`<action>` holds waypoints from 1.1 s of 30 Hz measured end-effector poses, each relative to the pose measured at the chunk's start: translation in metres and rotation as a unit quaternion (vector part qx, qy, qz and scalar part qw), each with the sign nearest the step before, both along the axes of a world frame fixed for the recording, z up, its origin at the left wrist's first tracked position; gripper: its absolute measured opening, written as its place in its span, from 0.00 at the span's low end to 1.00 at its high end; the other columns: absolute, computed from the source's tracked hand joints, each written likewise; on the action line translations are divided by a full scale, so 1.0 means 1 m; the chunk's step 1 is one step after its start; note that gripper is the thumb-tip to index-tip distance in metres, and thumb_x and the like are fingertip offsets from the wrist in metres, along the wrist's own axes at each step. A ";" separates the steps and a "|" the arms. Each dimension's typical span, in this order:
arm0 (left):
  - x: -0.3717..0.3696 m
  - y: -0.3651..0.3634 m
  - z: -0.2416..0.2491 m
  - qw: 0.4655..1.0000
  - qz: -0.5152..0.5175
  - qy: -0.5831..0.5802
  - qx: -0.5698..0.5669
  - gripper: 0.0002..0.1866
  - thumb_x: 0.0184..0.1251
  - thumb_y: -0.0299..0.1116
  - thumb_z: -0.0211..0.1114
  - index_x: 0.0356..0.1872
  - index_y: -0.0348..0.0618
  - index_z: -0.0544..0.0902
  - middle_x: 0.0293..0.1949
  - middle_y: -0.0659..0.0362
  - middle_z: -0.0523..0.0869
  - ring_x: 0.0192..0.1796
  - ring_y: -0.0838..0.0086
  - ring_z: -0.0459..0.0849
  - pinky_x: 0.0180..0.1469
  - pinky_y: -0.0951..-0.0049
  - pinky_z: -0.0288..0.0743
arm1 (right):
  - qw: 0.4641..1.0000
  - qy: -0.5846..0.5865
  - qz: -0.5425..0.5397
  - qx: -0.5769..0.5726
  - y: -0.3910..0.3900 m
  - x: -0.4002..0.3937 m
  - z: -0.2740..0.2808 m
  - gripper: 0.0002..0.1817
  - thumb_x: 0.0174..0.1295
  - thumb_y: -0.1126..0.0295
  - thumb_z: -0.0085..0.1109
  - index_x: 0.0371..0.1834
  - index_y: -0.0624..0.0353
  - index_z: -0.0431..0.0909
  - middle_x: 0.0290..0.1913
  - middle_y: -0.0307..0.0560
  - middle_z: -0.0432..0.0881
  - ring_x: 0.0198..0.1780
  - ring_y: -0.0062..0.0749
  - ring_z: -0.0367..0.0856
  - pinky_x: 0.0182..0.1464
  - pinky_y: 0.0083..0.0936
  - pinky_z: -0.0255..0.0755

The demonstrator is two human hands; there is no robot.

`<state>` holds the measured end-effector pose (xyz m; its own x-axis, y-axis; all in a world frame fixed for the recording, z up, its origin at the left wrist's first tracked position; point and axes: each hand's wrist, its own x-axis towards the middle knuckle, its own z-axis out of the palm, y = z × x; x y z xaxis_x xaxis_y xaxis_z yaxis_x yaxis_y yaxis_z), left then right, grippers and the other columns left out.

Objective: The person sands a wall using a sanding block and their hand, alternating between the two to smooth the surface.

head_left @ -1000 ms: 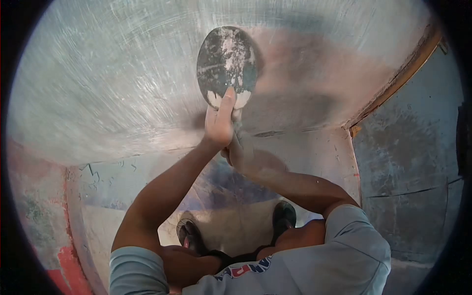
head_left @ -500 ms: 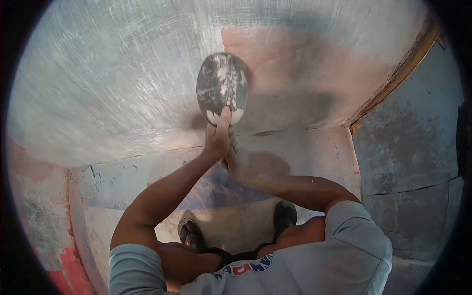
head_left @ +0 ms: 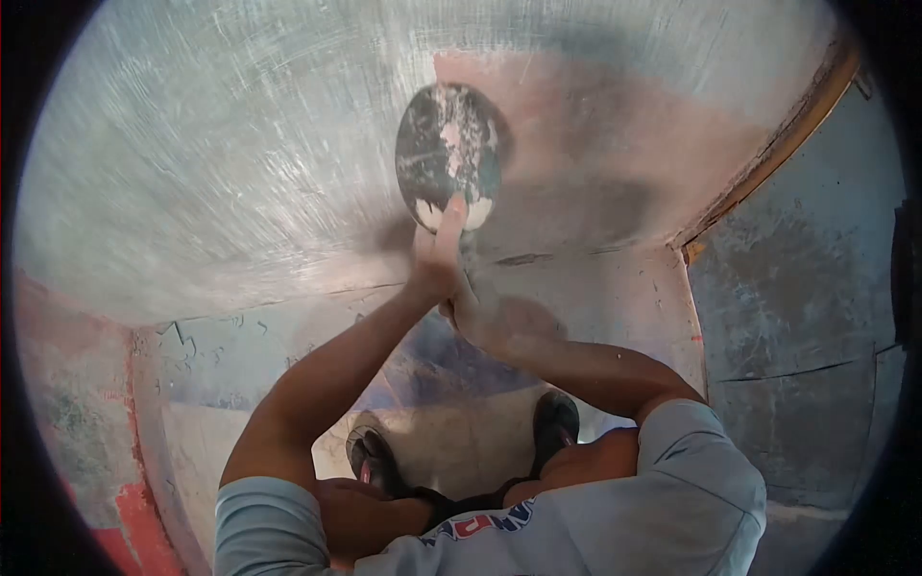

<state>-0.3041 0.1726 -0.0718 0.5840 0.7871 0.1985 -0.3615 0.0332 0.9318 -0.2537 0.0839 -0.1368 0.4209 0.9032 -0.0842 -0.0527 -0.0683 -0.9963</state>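
My left hand (head_left: 440, 254) grips a flat oval board (head_left: 448, 144) at its lower end, thumb lying on the face towards me. The board's face is dark and worn, with pink and off-white patches. It is held up against or close in front of the curved wall (head_left: 240, 144); contact behind it is hidden. My right hand (head_left: 480, 317) lies against the left hand and wrist, slightly lower and to the right. Its fingers are partly hidden and blurred. Grey-white streaks cover the wall on the left, and a pinkish area (head_left: 595, 125) shows on the right.
A brown edge strip (head_left: 797, 139) borders the curved wall on the right, beside a grey panel (head_left: 788, 278). Below runs a stained flat surface (head_left: 250, 355). Red paint (head_left: 144, 518) marks the lower left. My dark shoes (head_left: 555, 422) stand beneath my arms.
The oval board and both hands have shifted slightly up and to the right along the wall. My grip on the board looks the same.
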 end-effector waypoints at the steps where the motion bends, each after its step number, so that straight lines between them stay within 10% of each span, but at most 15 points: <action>1: 0.002 0.009 -0.004 0.997 -0.017 -0.035 0.070 0.22 0.85 0.40 0.53 0.64 0.31 0.78 0.58 0.56 0.84 0.60 0.71 0.79 0.64 0.69 0.71 | 1.000 0.005 0.010 0.011 0.002 0.002 0.003 0.27 0.83 0.55 0.43 0.30 0.66 0.76 0.17 0.45 0.73 0.20 0.31 0.71 0.27 0.36 0.65; 7: 0.004 0.002 -0.028 0.998 0.017 -0.010 0.056 0.23 0.85 0.43 0.54 0.63 0.31 0.78 0.57 0.57 0.84 0.60 0.72 0.80 0.64 0.70 0.71 | 0.964 -0.189 -0.025 0.185 -0.001 -0.004 -0.031 0.26 0.82 0.58 0.44 0.30 0.68 0.76 0.17 0.44 0.70 0.20 0.29 0.69 0.27 0.35 0.65; 9: 0.006 0.004 -0.016 1.000 0.006 -0.009 0.001 0.23 0.85 0.44 0.54 0.63 0.32 0.79 0.55 0.57 0.84 0.59 0.72 0.80 0.63 0.70 0.71 | 0.999 0.034 0.010 0.027 -0.005 0.000 0.012 0.25 0.82 0.58 0.44 0.30 0.67 0.76 0.18 0.44 0.73 0.21 0.29 0.70 0.27 0.35 0.65; 13: 0.005 0.007 0.008 0.997 -0.021 0.025 -0.069 0.23 0.85 0.45 0.54 0.63 0.34 0.79 0.54 0.58 0.84 0.57 0.75 0.79 0.61 0.71 0.71 | 1.000 -0.006 0.000 0.024 0.002 0.004 0.012 0.28 0.83 0.49 0.44 0.25 0.56 0.73 0.20 0.34 0.70 0.22 0.19 0.65 0.25 0.28 0.59; 17: 0.010 0.006 -0.034 0.999 -0.008 -0.031 -0.028 0.18 0.84 0.45 0.56 0.57 0.41 0.81 0.42 0.67 0.82 0.39 0.85 0.77 0.40 0.79 0.70 | 0.995 -0.053 -0.008 0.090 0.002 0.011 -0.072 0.22 0.82 0.53 0.49 0.34 0.58 0.76 0.23 0.39 0.73 0.26 0.26 0.69 0.30 0.29 0.62; 20: 0.008 0.000 0.012 0.995 -0.031 -0.011 -0.097 0.16 0.84 0.46 0.57 0.53 0.44 0.82 0.38 0.70 0.80 0.35 0.86 0.73 0.35 0.79 0.67 | 0.976 -0.088 -0.042 0.194 0.005 0.011 0.010 0.18 0.82 0.64 0.49 0.33 0.62 0.77 0.18 0.41 0.75 0.19 0.22 0.71 0.22 0.29 0.61; 22: 0.014 0.010 0.021 0.993 -0.058 -0.048 -0.085 0.16 0.84 0.46 0.57 0.52 0.44 0.82 0.37 0.71 0.80 0.34 0.86 0.72 0.35 0.79 0.66 | 1.000 0.007 -0.015 0.007 -0.011 0.012 0.051 0.20 0.82 0.62 0.47 0.29 0.60 0.74 0.16 0.38 0.71 0.18 0.20 0.68 0.20 0.29 0.58; 25: 0.012 0.012 -0.016 0.991 -0.010 0.049 -0.123 0.17 0.86 0.43 0.55 0.58 0.40 0.81 0.45 0.67 0.83 0.44 0.83 0.78 0.46 0.76 0.74 | 0.903 -0.346 -0.025 0.254 -0.009 0.016 -0.008 0.13 0.78 0.68 0.53 0.36 0.63 0.80 0.21 0.43 0.74 0.21 0.27 0.71 0.23 0.32 0.62; 27: 0.007 -0.003 -0.023 0.999 0.007 -0.026 0.031 0.21 0.85 0.41 0.55 0.65 0.35 0.78 0.57 0.60 0.83 0.59 0.75 0.78 0.64 0.71 0.71 | 0.718 -0.622 -0.194 0.245 -0.012 0.005 -0.039 0.10 0.69 0.74 0.59 0.48 0.66 0.84 0.29 0.51 0.76 0.26 0.37 0.73 0.27 0.37 0.67; 28: 0.006 -0.005 -0.021 0.999 0.003 -0.038 0.036 0.22 0.85 0.41 0.55 0.66 0.34 0.77 0.60 0.58 0.82 0.63 0.74 0.77 0.69 0.70 0.69 | 0.575 -0.716 -0.241 0.314 0.030 0.027 -0.146 0.22 0.59 0.76 0.63 0.58 0.68 0.83 0.37 0.58 0.76 0.30 0.46 0.72 0.32 0.41 0.70; 29: 0.006 -0.005 -0.015 0.999 -0.004 -0.027 0.018 0.22 0.85 0.41 0.55 0.67 0.34 0.77 0.60 0.58 0.83 0.63 0.74 0.78 0.68 0.70 0.69 | 0.574 -0.716 -0.242 0.314 0.029 0.024 -0.124 0.22 0.59 0.76 0.63 0.58 0.68 0.83 0.37 0.58 0.76 0.30 0.46 0.72 0.32 0.41 0.70; 31: 0.012 0.010 -0.017 0.998 -0.015 -0.007 -0.057 0.22 0.85 0.41 0.56 0.67 0.33 0.77 0.59 0.58 0.83 0.62 0.75 0.79 0.67 0.70 0.70 | 0.849 -0.472 -0.117 0.207 0.024 0.027 -0.073 0.14 0.68 0.67 0.55 0.50 0.63 0.83 0.36 0.51 0.79 0.32 0.37 0.76 0.31 0.38 0.71; 33: 0.009 0.007 0.002 0.997 -0.020 -0.008 -0.073 0.23 0.85 0.41 0.56 0.67 0.33 0.77 0.59 0.58 0.84 0.61 0.74 0.79 0.65 0.70 0.71 | 0.986 -0.149 0.029 0.065 0.004 0.030 -0.026 0.18 0.78 0.57 0.48 0.42 0.58 0.83 0.34 0.45 0.82 0.35 0.29 0.80 0.31 0.35 0.71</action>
